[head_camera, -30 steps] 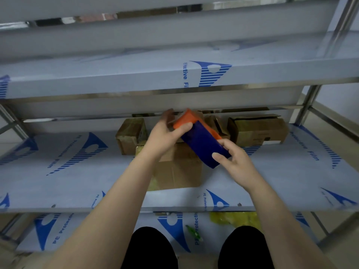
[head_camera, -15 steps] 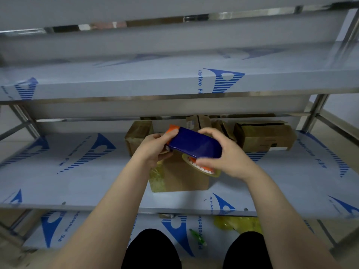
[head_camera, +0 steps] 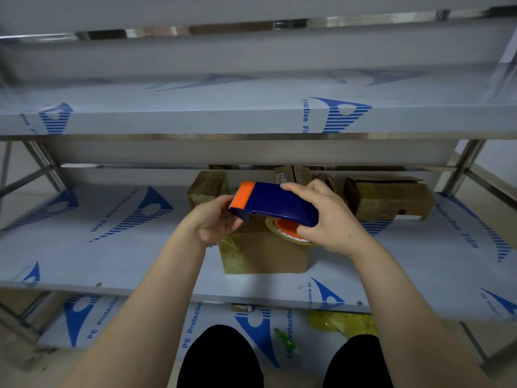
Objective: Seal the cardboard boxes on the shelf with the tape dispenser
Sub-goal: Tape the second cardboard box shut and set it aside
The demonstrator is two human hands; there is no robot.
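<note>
Right hand (head_camera: 330, 219): grips the tape dispenser (head_camera: 274, 201).
Left hand (head_camera: 215, 219): holds its toothed end.
Risk: the teeth may nick those fingers.

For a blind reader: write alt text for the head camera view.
The right hand grips the body of a blue-and-orange tape dispenser and the left hand its toothed end, over a cardboard box on a film-covered metal shelf. More boxes stand behind.

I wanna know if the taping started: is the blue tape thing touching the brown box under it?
Cannot tell. In the head view, the roll of the tape dispenser overlaps the cardboard box, hiding any contact or gap.
</note>
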